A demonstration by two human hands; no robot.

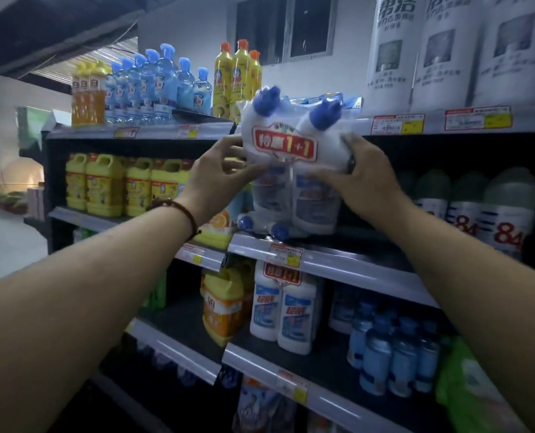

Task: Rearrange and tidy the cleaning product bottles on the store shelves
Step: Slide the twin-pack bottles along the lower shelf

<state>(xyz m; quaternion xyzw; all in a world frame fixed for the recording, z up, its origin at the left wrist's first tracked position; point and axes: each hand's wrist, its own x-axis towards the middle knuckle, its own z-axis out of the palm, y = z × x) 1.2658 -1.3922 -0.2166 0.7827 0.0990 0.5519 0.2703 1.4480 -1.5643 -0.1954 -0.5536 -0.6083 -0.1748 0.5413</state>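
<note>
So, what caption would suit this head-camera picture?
Left hand and right hand hold a twin pack of blue-capped bottles at the store shelf.

I get a single wide view from the head, close up to the shelves point(338, 264) and facing them at a slant. They recede toward the left.

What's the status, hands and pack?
Left hand and right hand both gripping 1+1 twin-pack. Held up before middle shelf. Second pack on that shelf just beneath, caps at the edge.
</note>
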